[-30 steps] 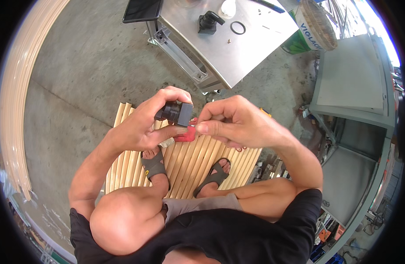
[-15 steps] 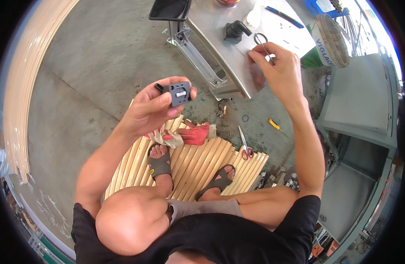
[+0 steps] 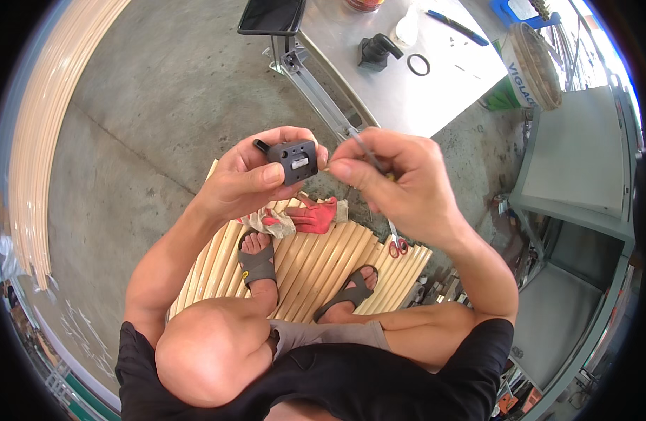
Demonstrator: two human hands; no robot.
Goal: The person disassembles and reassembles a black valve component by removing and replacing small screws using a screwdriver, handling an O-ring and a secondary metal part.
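In front of me my left hand [image 3: 247, 172] is closed on a small black rectangular block [image 3: 289, 153], which has a short lever at one corner, several holes and a pale piece in its middle slot. My right hand [image 3: 411, 184] pinches a thin grey metal tool [image 3: 366, 149] close to the block's right side. Its fingertips come near my left fingertips; whether they touch the block cannot be told. On the metal table [image 3: 358, 84] rest a black angled fitting [image 3: 374, 53] and a black ring [image 3: 418, 65].
A white bottle [image 3: 406, 31], a dark pen [image 3: 458, 28] and a phone [image 3: 270, 17] lie on the table. Below are red-palmed gloves [image 3: 316, 216], scissors [image 3: 398, 246] and wooden slats [image 3: 295, 270]. A bucket [image 3: 528, 70] and grey cabinet [image 3: 576, 168] stand right.
My right hand has come from the table edge down and left to the block, carrying the thin tool. The ring stays on the table. My left hand has shifted slightly right and down.
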